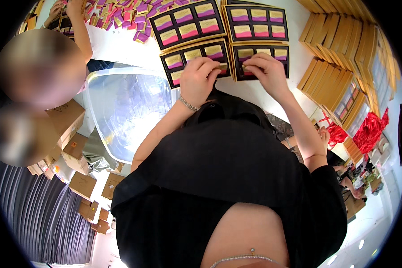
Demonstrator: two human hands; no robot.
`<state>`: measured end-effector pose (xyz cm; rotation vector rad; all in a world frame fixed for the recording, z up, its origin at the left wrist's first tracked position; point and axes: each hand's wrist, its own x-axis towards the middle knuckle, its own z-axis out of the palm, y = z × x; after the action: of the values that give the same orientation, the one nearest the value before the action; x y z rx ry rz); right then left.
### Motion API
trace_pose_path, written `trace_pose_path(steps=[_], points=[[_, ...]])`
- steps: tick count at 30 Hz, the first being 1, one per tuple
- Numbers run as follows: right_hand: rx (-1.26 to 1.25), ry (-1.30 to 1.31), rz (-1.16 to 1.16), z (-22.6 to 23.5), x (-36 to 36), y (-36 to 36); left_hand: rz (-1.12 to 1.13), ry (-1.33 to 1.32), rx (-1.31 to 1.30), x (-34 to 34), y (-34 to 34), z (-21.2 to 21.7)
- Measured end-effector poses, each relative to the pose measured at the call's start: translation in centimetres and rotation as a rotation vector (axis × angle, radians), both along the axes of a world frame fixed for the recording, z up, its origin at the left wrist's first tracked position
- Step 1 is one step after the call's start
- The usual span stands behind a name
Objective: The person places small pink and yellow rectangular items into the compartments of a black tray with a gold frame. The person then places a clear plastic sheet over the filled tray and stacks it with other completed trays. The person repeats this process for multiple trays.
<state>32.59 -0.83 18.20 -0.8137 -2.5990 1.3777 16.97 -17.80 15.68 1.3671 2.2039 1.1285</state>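
Hands: my left hand (200,78) pinches a packet in left tray (196,60); right hand (265,70) pinches one in right tray (261,60).
Table (263,91): 4 black trays w/ pink-gold packets.

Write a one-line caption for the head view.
Left hand and right hand press small packets into two black gold-edged trays on a white table.

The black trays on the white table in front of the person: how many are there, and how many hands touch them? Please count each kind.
Black trays with gold rims, holding pink and purple packets: 4
Person's own hands on the two near trays, left hand and right hand: 2
Total: 6
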Motion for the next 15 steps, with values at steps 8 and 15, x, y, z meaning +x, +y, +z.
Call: trace_pose_path(steps=[8, 15], points=[[0.528, 0.073, 0.147, -1.2, 4.3, -3.2, -0.231, 0.549, -0.183, 1.6, -2.2, 0.1], [0.688, -0.041, 0.341, -3.2, 5.5, -3.6, -0.237, 0.709, -0.132, 1.7, -2.6, -2.3]])
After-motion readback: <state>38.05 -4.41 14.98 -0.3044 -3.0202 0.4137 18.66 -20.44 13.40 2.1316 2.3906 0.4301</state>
